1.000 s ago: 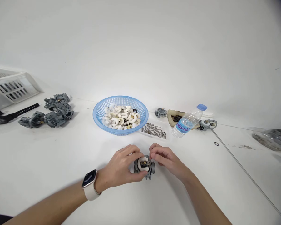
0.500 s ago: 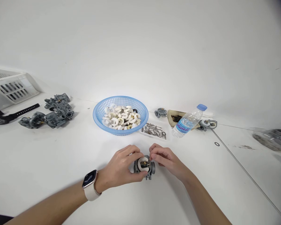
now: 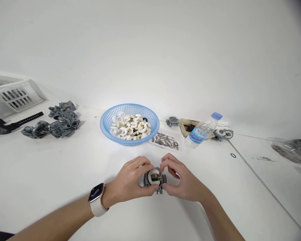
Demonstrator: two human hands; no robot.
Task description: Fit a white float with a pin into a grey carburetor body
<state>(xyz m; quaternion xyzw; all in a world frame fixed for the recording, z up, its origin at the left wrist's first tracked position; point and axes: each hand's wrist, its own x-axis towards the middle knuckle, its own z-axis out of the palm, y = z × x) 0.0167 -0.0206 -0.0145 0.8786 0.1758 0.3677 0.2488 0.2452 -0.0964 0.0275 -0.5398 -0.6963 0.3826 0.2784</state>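
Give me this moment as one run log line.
left hand: gripping grey metal part | right hand: fingertips at its right side | white curved piece: inside it | blue basket: beyond hands

Open tabletop (image 3: 230, 184) right of right hand (image 3: 182, 177); blue basket (image 3: 104, 129), parts tray (image 3: 165, 147), 1 tilted bottle (image 3: 197, 135) bar way beyond.

Both hands (image 3: 158, 175) grip the gray carburetor (image 3: 163, 179).

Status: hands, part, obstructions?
Left hand gripping carburetor. Right hand at its right side, thumb and finger apart. Blue basket beyond, not blocking.
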